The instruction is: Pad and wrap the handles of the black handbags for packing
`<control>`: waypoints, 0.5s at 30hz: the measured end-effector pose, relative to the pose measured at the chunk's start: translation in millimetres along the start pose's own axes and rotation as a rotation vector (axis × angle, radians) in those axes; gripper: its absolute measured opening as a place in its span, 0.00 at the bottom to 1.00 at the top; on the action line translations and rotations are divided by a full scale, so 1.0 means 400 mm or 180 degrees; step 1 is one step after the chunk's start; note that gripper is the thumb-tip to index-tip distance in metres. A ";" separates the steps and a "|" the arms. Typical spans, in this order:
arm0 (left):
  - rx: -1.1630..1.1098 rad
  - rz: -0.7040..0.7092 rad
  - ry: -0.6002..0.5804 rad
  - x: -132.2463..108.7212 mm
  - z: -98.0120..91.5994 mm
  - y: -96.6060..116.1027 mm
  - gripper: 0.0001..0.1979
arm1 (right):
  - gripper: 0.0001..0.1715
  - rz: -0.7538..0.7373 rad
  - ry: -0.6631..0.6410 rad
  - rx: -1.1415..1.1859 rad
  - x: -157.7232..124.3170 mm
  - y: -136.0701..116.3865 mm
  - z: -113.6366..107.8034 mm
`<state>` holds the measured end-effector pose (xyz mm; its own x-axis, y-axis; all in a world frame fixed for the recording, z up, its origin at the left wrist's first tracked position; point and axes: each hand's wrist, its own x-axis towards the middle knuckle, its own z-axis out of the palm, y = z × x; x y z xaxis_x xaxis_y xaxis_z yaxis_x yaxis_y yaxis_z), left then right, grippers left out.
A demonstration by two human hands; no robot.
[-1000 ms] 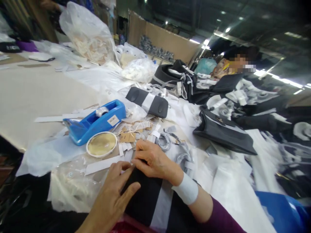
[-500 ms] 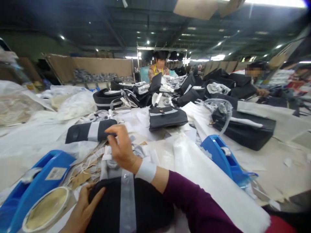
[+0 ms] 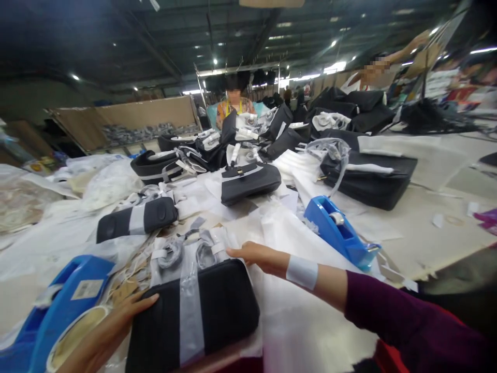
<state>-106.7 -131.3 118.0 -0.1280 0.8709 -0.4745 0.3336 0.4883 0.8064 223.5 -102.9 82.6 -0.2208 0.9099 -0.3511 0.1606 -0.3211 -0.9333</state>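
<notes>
A black bag [image 3: 229,300] lies on its side in front of me, with a clear plastic band [image 3: 191,321] around its middle. Grey straps [image 3: 171,255], coiled and wrapped in white, rest along its far edge. My left hand [image 3: 116,324] grips the bag's left end, thumb on top and its other fingers mostly hidden. At the far right corner, my right hand [image 3: 258,256] is closed at the edge beside the white-wrapped strap; its fingertips are partly hidden. Just beyond lies another banded black bag [image 3: 157,213].
Blue tape dispensers stand at left [image 3: 83,290] and right [image 3: 337,228]. A round tub [image 3: 75,336] sits by my left forearm. White sheeting [image 3: 295,280] covers the table at right. Black bags [image 3: 250,181] pile up further back, with co-workers [image 3: 235,106] behind.
My right hand has swung right and down from above the straps to the bag's far right corner. The bag now shows more fully. A co-worker at the right has raised an arm.
</notes>
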 end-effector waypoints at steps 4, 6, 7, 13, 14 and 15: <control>-0.0080 0.0028 -0.0165 -0.002 0.005 -0.003 0.26 | 0.42 0.0419 0.0143 -0.0465 -0.002 -0.028 0.024; 0.0024 0.0083 0.0060 0.001 0.006 -0.011 0.27 | 0.46 0.0573 0.0396 -0.0954 0.006 -0.034 0.051; 0.0088 0.0097 0.0218 0.002 0.006 -0.016 0.27 | 0.47 0.0581 0.0495 -0.1165 0.012 -0.032 0.066; -0.0038 0.0171 0.0180 -0.015 0.009 -0.034 0.25 | 0.41 0.0325 0.0912 -0.1538 0.030 0.023 0.114; -0.0127 0.0189 0.0142 -0.021 0.010 -0.035 0.24 | 0.39 0.0243 0.0957 -0.1426 0.027 0.030 0.114; -0.0214 0.0207 0.0108 -0.027 0.011 -0.036 0.24 | 0.36 0.0127 0.0974 -0.1251 0.023 0.036 0.114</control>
<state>-106.1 -147.8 110.0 -0.1400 0.9017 -0.4090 0.2790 0.4323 0.8575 179.9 -111.2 62.7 0.0757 0.9531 -0.2930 0.5266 -0.2877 -0.7999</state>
